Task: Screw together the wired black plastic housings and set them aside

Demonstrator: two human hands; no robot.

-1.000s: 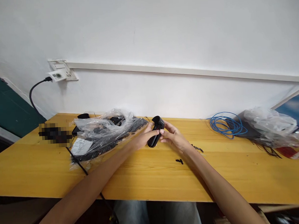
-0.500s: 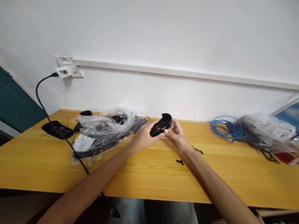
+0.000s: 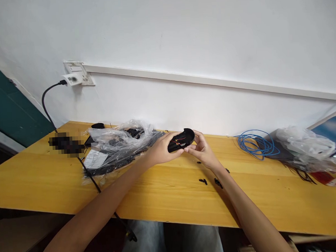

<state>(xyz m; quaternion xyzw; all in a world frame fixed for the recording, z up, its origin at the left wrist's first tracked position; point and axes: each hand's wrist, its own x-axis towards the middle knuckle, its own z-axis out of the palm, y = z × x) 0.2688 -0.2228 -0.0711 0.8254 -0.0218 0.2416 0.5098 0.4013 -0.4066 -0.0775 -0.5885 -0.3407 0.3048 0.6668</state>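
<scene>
Both hands hold a black plastic housing (image 3: 188,135) above the table, its hollow side facing me. Thin red wires and small metal parts show inside it. My left hand (image 3: 160,149) wraps round its left end, thumb along the lower edge. On the right, my right hand (image 3: 201,150) grips the rim, with the thumb at the lower edge and the fingers behind. Small black pieces (image 3: 203,181) lie on the table below, and more small black parts (image 3: 218,183) rest beside my right forearm.
Clear plastic bags (image 3: 121,139) with black parts and a paper label lie at left. A black cable (image 3: 89,177) runs from a wall charger (image 3: 72,79) across the table. At right are a coiled blue cable (image 3: 254,144) and white plastic bags (image 3: 305,140).
The housing has turned slightly, so more of its hollow inside shows. My right hand has shifted a little along it. The view has moved slightly.
</scene>
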